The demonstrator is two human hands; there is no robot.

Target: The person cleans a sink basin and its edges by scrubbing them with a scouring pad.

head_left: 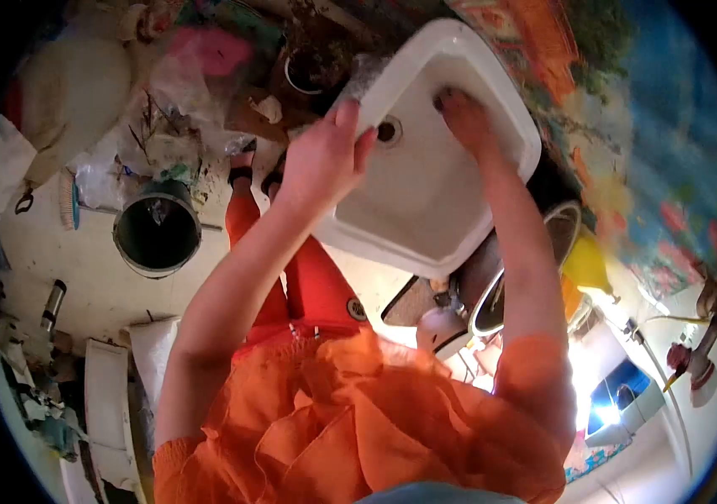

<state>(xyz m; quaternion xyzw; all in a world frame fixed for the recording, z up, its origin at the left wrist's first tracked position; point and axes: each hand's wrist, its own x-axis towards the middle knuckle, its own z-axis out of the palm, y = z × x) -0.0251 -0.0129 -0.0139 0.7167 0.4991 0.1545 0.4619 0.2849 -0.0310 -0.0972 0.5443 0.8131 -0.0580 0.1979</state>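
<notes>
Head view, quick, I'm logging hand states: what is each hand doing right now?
Left hand: curled on the sink rim.
Right hand: fingers inside the sink; open or closed can't be told.

Colour key: basin [426,189], plain glossy white, with a dark drain hole [387,131]. Blouse [316,441], plain orange; trousers [316,277], red, bearing a dark round emblem [356,310] with pale marks. Floor [64,256], cream, flecked with dark specks. Toward the floor's left edge, bucket [155,235], dark green, and brush [70,200], blue with pale bristles. Painted-looking sheet [669,160], blue, patterned with orange, green and pink patches, possibly floral, though blurred. Container [587,267], bright yellow.
</notes>
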